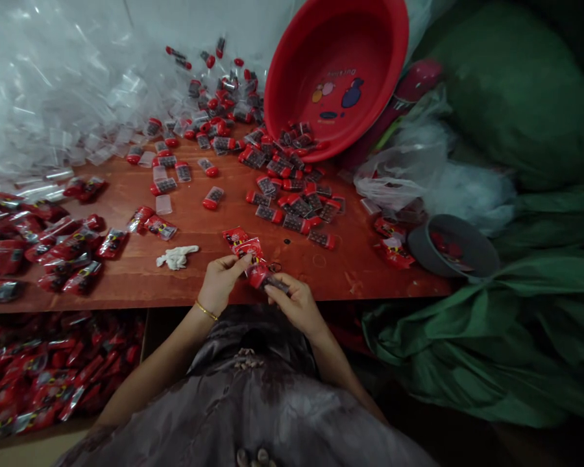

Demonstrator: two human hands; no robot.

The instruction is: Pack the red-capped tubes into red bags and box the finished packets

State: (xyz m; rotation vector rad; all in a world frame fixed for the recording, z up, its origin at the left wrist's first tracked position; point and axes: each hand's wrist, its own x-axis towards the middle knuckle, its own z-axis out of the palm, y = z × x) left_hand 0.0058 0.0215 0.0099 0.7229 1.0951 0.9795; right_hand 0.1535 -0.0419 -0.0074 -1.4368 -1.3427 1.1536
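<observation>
My left hand [220, 283] is closed, thumb and finger pinching a small red printed plastic packet [250, 248] at the table's front edge. Another red packet [234, 236] lies just behind it. Closed around a small dark case with a red end [276, 283] is my right hand [296, 303]. The case's red end meets the packet, but I cannot tell whether it is inside. Similar clear cases with red ends and dark contents [299, 206] lie heaped beyond my hands. A crumpled white scrap [177, 257] rests left of my left hand.
A red basin [338, 39] leans tilted at the back, cases spilling at its lip. Clear sleeves [53, 84] pile up back left. Filled red packets [68, 250] cover the left, with more in a box [43, 370] below. At right are a grey bowl [421, 243] and green sacks [481, 324].
</observation>
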